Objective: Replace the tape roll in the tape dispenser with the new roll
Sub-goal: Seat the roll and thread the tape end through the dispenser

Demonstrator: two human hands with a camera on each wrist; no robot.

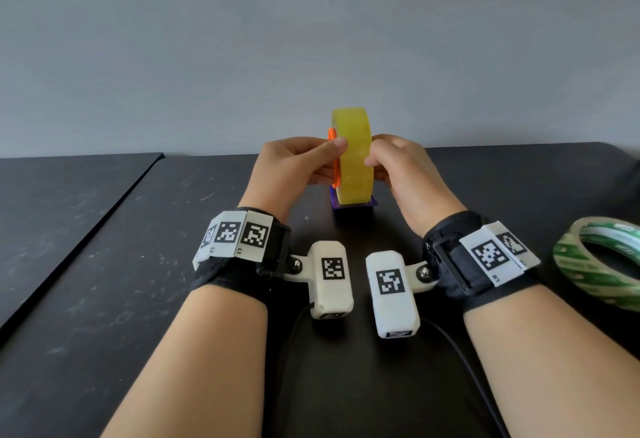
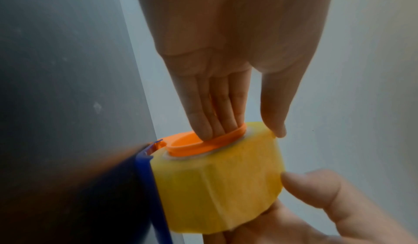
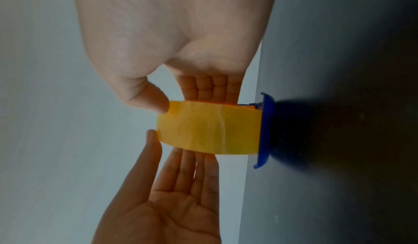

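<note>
The yellow tape roll [image 1: 353, 160] stands on edge in the dispenser [image 1: 353, 214], the green roll [image 1: 602, 261] well right of it. Your left hand [image 1: 294, 163] presses straight fingers into the orange hub [image 2: 194, 146]; your right hand [image 1: 405, 174] pinches the roll's rim — lift both sides evenly, straight up, so the hub shouldn't bind

Left forearm [image 1: 194, 351] and right forearm [image 1: 540, 361] reaching forward side by side, palms facing each other. Left grip [image 1: 294, 163] pressing straight fingers [image 2: 217, 108] against yellow roll [image 1: 353, 153]. Right grip [image 1: 405, 174] pinching roll from opposite side, thumb [image 3: 147, 101] bending onto rim, fingers lying along flat face.
</note>
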